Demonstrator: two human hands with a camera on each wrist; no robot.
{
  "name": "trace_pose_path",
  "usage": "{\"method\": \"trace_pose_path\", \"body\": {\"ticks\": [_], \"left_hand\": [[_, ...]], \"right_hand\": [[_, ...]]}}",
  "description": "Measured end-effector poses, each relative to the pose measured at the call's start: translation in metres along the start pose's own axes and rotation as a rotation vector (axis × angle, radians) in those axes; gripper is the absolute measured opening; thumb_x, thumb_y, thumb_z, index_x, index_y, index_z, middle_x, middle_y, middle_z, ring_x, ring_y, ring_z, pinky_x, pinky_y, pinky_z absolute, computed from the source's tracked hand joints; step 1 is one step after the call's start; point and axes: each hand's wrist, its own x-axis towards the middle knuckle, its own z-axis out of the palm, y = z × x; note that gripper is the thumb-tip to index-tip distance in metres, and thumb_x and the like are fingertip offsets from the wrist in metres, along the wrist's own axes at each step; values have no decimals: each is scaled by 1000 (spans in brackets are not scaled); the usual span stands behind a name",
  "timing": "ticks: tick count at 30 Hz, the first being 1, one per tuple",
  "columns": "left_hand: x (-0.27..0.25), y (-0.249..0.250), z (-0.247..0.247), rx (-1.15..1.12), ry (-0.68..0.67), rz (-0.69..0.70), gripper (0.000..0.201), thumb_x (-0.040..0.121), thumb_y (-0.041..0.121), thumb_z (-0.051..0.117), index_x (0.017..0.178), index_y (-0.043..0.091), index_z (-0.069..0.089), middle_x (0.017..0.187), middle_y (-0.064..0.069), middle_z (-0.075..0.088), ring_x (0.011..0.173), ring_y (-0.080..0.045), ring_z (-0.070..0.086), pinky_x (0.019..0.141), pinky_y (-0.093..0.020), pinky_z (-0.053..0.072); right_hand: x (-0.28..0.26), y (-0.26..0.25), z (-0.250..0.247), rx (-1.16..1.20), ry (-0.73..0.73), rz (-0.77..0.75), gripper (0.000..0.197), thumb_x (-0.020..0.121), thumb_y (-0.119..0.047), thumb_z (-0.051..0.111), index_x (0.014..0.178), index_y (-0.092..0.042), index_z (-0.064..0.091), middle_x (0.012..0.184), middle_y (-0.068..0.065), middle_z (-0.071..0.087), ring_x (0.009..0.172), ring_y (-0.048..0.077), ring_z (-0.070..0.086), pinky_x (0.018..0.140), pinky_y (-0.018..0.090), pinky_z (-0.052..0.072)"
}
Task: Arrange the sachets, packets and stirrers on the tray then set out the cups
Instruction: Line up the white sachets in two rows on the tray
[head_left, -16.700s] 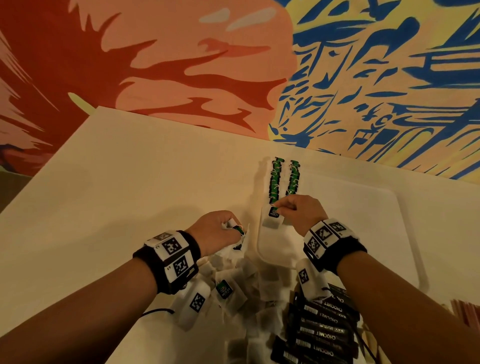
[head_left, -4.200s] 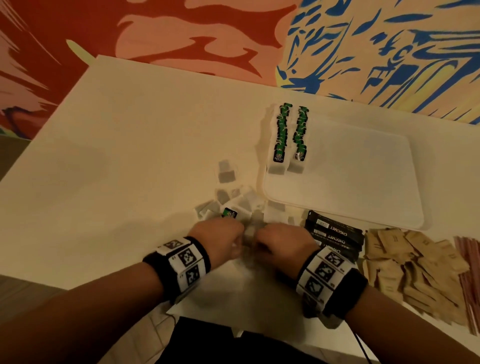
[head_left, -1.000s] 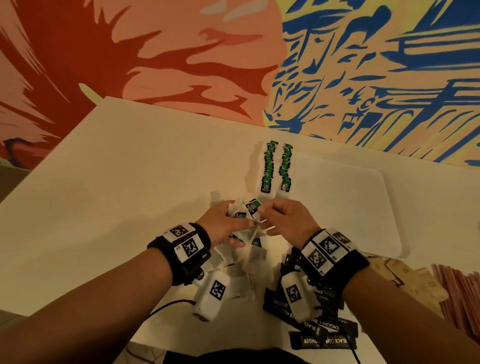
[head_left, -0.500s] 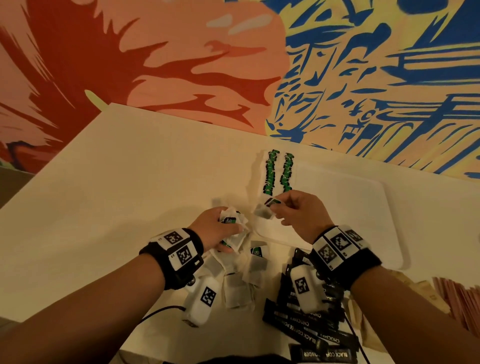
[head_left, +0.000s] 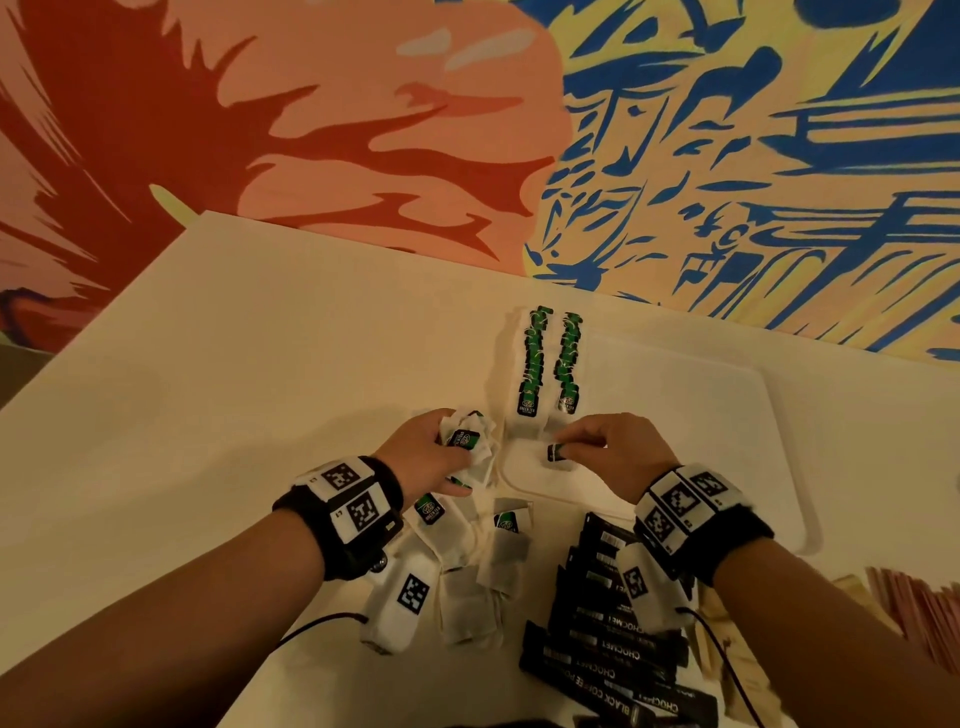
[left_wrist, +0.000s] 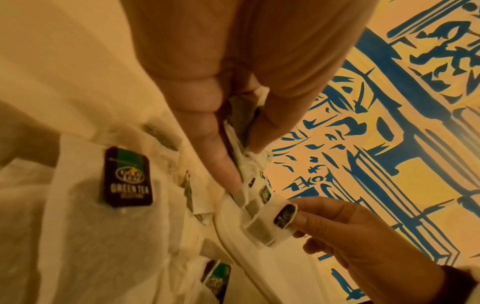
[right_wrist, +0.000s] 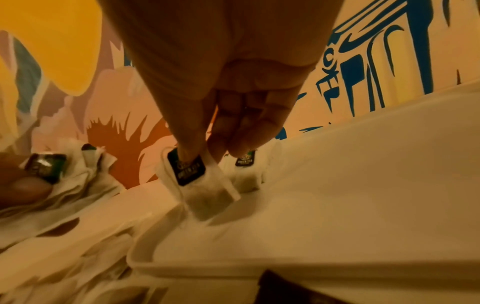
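Note:
A white tray (head_left: 727, 467) lies on the white table, with two neat rows of green tea bags (head_left: 548, 358) along its left edge. My right hand (head_left: 597, 449) pinches one tea bag (right_wrist: 200, 181) by its dark tag, just over the tray's near left corner, below the rows. My left hand (head_left: 431, 457) grips a crumpled bunch of tea bags (head_left: 465, 441) beside the tray's left rim. In the left wrist view the bunch (left_wrist: 244, 148) sits between thumb and fingers, and the right hand's tea bag (left_wrist: 275, 220) hangs over the tray rim (left_wrist: 233, 232).
Loose tea bags (head_left: 467, 571) lie under my left wrist. Black coffee sachets (head_left: 608, 634) are piled near the front edge. Brown packets (head_left: 852, 584) and pink stirrers (head_left: 930, 608) lie at the far right. A painted wall stands behind the table.
My right hand has lowered its tea bag onto the tray's near left corner, below the rows. My left hand still grips the bunch and has shifted slightly towards the tray.

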Motion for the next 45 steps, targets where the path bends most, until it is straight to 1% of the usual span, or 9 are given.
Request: {"method": "trace_pose_path", "body": {"ticks": [5, 13, 18, 23, 28, 33, 37, 41, 45], "left_hand": [[10, 1, -1, -22, 5, 8, 30, 86, 0, 64, 113, 13, 60, 112, -15, 66, 96, -28, 66, 71, -36, 60], [23, 4, 2, -42, -12, -13, 28, 83, 0, 67, 106, 15, 62, 101, -9, 66, 85, -20, 65, 66, -35, 60], [26, 4, 6, -44, -28, -22, 26, 84, 0, 67, 105, 15, 63, 106, -13, 66, 89, -23, 65, 65, -33, 60], [26, 5, 9, -51, -31, -30, 25, 84, 3, 68, 107, 12, 64, 96, -7, 66, 78, -15, 65, 66, -33, 60], [23, 5, 12, -44, -32, -30, 19, 83, 9, 71, 99, 17, 66, 96, -7, 68, 81, -18, 67, 67, -35, 60], [18, 7, 17, -28, -46, -20, 26, 81, 15, 74, 107, 15, 67, 104, -8, 69, 93, -20, 68, 70, -42, 60], [15, 7, 17, -34, -26, -29, 34, 77, 19, 78, 108, 15, 67, 105, -10, 68, 92, -20, 68, 64, -35, 60], [13, 4, 14, -86, -14, -61, 37, 80, 9, 74, 115, 8, 61, 95, -7, 65, 74, -16, 67, 57, -30, 59], [15, 1, 9, -76, 24, -47, 31, 81, 8, 72, 110, 13, 61, 100, -10, 63, 78, -20, 66, 57, -33, 59]], "right_hand": [[20, 10, -2, -19, 13, 81, 16, 90, -24, 62, 102, -27, 71, 87, -13, 64, 87, 6, 59, 82, 20, 44], [45, 22, -7, 22, 87, 143, 18, 89, -25, 63, 105, -26, 70, 98, -4, 71, 89, 9, 60, 81, 19, 41], [48, 24, -7, 27, 93, 131, 15, 89, -26, 63, 102, -28, 70, 99, -4, 71, 93, 9, 62, 83, 20, 43], [45, 26, -5, -3, 137, 107, 19, 89, -29, 63, 108, -31, 64, 99, -7, 64, 94, 13, 59, 82, 25, 44], [30, 4, -2, 103, 250, -39, 15, 88, -36, 62, 103, -35, 65, 95, -12, 63, 86, 5, 57, 79, 21, 43], [14, -26, 15, 354, -7, -40, 24, 79, -34, 74, 102, -30, 67, 87, -18, 67, 81, -11, 60, 69, 1, 41], [15, -31, 18, 497, 6, -6, 9, 82, -17, 73, 83, -24, 68, 72, -12, 68, 63, -7, 61, 62, 14, 46], [17, -30, 11, 608, 32, 56, 11, 84, -9, 69, 93, -15, 70, 70, -6, 69, 59, 3, 61, 58, 21, 50], [20, -25, 7, 523, 75, 22, 27, 87, -8, 64, 88, -34, 71, 78, -5, 72, 69, 13, 61, 66, 26, 53]]}}
